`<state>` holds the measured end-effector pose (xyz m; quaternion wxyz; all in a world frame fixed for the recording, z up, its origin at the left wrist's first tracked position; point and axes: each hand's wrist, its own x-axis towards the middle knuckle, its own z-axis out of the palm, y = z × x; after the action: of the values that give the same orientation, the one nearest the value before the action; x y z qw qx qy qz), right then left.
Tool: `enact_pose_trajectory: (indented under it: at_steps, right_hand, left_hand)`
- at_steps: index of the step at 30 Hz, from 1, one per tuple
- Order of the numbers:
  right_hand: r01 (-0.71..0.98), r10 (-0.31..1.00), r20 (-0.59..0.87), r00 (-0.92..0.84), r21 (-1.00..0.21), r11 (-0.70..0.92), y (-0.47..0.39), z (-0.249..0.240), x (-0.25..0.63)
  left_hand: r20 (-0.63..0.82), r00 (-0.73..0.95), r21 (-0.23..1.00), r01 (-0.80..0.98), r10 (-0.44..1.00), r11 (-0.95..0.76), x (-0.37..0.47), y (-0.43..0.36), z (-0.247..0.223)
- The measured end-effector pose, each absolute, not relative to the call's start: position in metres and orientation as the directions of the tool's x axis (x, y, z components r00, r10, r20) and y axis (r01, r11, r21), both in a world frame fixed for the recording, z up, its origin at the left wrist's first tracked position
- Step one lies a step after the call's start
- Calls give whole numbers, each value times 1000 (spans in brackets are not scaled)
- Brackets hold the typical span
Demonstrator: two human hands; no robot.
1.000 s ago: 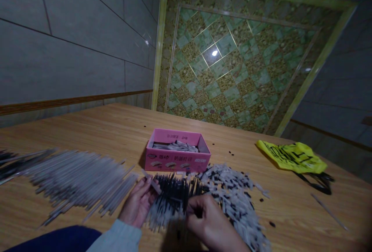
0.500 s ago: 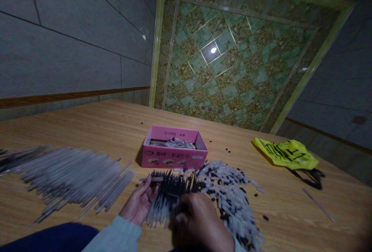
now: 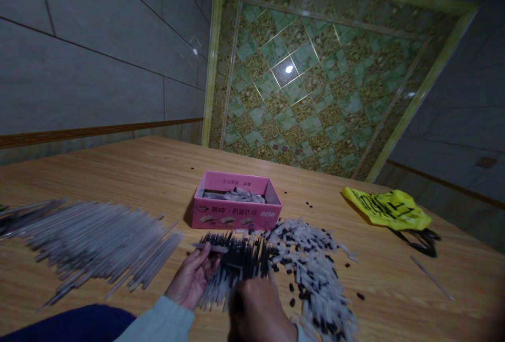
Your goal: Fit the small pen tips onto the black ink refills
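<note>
On the desk (image 3: 138, 173), pink box (image 3: 236, 215) well short of far edge (image 3: 256, 160), left hand (image 3: 193, 277) pinched pale strip (image 3: 219, 249), right hand (image 3: 262, 308) curled, hold unclear, tiling (image 3: 288, 118) beyond

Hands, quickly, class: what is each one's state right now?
Left hand: closed on a thin pale piece, pinched at the thumb.
Right hand: cannot be told; its grip is hidden from view.

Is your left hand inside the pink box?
No, the left hand is on the near side of the pink box, holding a thin pale strip.
</note>
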<state>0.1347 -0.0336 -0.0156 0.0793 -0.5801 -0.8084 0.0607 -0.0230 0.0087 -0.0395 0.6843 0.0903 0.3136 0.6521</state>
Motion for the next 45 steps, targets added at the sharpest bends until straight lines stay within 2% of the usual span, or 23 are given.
enact_pose_trajectory:
  at_steps: [2, 3, 5, 7, 8, 10, 11, 13, 15, 19, 25, 28, 35, 45]
  right_hand:
    - [893, 943, 123, -309, -305, 333, -31, -20, 137]
    - [859, 946, 158, -282, -399, 322, -29, -23, 138]
    - [705, 965, 199, -171, -659, 262, -23, -31, 139]
    - [364, 984, 171, -53, -914, 179, -17, -41, 137]
    - [148, 989, 144, -13, -978, 145, -15, -45, 135]
    - [-235, 995, 99, 10, -967, 99, -14, -52, 131]
    - [-363, 996, 86, 13, -928, 84, -15, -53, 130]
    - [-497, 998, 60, 26, -866, 65, -17, -54, 127]
    - [-550, 998, 32, 57, -833, 58, -19, -54, 127]
    - [-572, 993, 22, 119, -816, 87, -18, -53, 130]
    - [-525, 996, 60, 68, -847, 87, -17, -58, 135]
    - [-426, 991, 105, 81, -896, 130, -17, -58, 138]
    - [-56, 958, 236, 161, -967, 247, -20, -47, 143]
    - [78, 946, 267, 182, -963, 257, -25, -42, 142]
  left_hand:
    - [-311, -47, 538, -832, 949, 135, -22, 8, -39]
    - [-313, -47, 541, -830, 948, 137, -22, 8, -39]
    - [-317, -50, 548, -825, 947, 140, -21, 7, -38]
    - [-318, -51, 556, -819, 947, 142, -20, 7, -38]
    - [-313, -48, 564, -813, 948, 145, -20, 7, -39]
    - [-299, -36, 589, -794, 954, 154, -18, 7, -39]
    - [-290, -28, 604, -781, 956, 160, -18, 7, -40]
    - [-268, -9, 633, -755, 963, 170, -16, 7, -42]
    - [-253, 11, 655, -734, 967, 179, -15, 7, -44]
    - [-257, 4, 680, -709, 966, 184, -13, 5, -46]
    - [-267, -3, 722, -663, 964, 198, -12, 4, -45]
    - [-271, -20, 728, -659, 962, 191, -12, 4, -47]
    - [-267, -68, 794, -581, 961, 180, -8, 2, -45]
    - [-196, -60, 850, -507, 979, 140, -5, -4, -39]
